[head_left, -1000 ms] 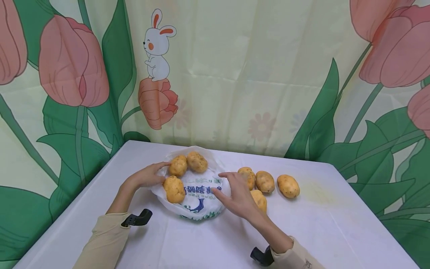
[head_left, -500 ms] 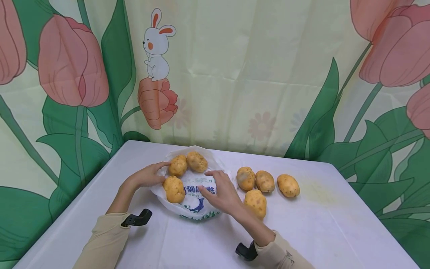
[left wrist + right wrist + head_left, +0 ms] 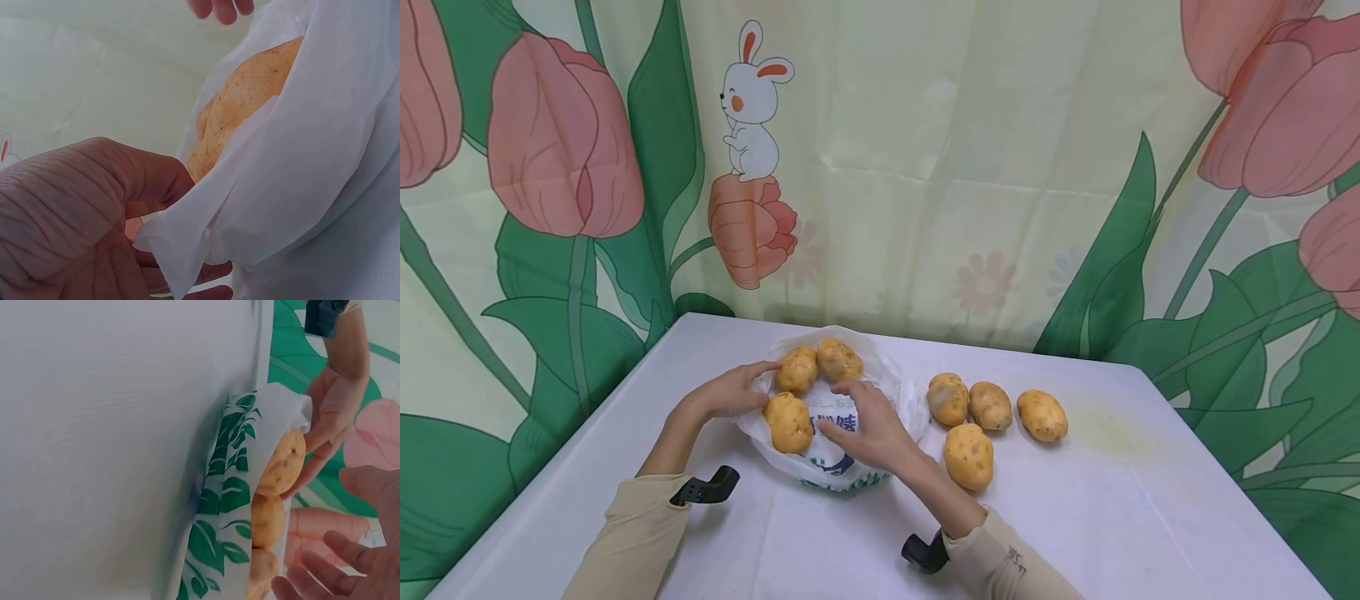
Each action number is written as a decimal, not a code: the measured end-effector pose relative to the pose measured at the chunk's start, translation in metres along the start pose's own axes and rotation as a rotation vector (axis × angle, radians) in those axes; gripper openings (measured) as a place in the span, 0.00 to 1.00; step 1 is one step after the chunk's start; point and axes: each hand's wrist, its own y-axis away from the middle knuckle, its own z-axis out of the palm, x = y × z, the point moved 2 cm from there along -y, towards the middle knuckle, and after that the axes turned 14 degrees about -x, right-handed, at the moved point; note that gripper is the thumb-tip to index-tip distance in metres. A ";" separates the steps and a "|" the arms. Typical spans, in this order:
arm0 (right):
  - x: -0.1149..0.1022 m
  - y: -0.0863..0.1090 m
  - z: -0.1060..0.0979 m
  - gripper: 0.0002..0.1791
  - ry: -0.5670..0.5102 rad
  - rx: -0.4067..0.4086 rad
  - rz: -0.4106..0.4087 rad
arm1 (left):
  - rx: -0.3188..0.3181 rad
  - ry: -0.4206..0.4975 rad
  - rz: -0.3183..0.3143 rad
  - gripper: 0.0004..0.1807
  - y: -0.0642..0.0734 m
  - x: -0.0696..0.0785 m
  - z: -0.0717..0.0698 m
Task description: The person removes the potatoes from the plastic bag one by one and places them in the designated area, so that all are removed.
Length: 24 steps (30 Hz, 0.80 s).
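A white plastic bag (image 3: 891,379) with blue and green print lies spread open on the table. Three potatoes sit on its left side: an upper-left potato (image 3: 797,370), a second potato (image 3: 840,361) beside it, and a lumpy potato (image 3: 788,423) nearer the person. My left hand (image 3: 727,393) holds the bag's left edge; in the left wrist view the thumb (image 3: 159,175) reaches in at the rim beside a potato (image 3: 250,84). Over the bag's middle, my right hand (image 3: 872,427) hovers with nothing in it, fingers spread, facing the potatoes.
Right of the bag lie more potatoes on the white tablecloth (image 3: 1120,500): a patchy potato (image 3: 948,399), another potato (image 3: 991,406) against it, one potato (image 3: 1042,416) farther right, and a larger potato (image 3: 968,457) in front. A printed curtain (image 3: 910,167) hangs behind the table.
My right hand has moved left over the bag, away from the loose potatoes, uncovering the front one. My left hand and the potatoes stay put.
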 end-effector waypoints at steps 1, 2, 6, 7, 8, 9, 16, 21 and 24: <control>-0.001 -0.001 0.001 0.29 0.001 -0.010 -0.005 | -0.001 -0.001 -0.001 0.37 0.000 0.000 0.000; -0.003 -0.003 0.001 0.29 0.002 -0.018 -0.010 | -0.001 -0.004 -0.003 0.37 0.000 -0.001 0.000; -0.007 -0.008 0.005 0.30 0.005 -0.045 -0.024 | 0.001 -0.008 -0.007 0.37 0.000 -0.001 0.000; -0.008 -0.010 0.006 0.30 0.010 -0.048 -0.029 | 0.001 -0.007 -0.008 0.37 0.000 -0.001 0.001; -0.009 -0.011 0.007 0.30 0.015 -0.053 -0.031 | 0.001 -0.007 -0.008 0.37 0.000 -0.001 0.001; -0.009 -0.013 0.008 0.30 0.022 -0.059 -0.034 | 0.002 -0.006 -0.007 0.37 0.000 0.000 0.001; -0.012 -0.023 0.014 0.32 0.052 -0.098 -0.021 | 0.000 -0.002 0.001 0.38 0.002 0.001 0.001; -0.014 -0.029 0.018 0.33 0.081 -0.138 -0.010 | -0.001 -0.008 0.004 0.37 0.002 0.002 0.000; -0.014 -0.032 0.021 0.33 0.115 -0.156 0.000 | -0.002 -0.015 0.005 0.37 0.001 0.002 0.001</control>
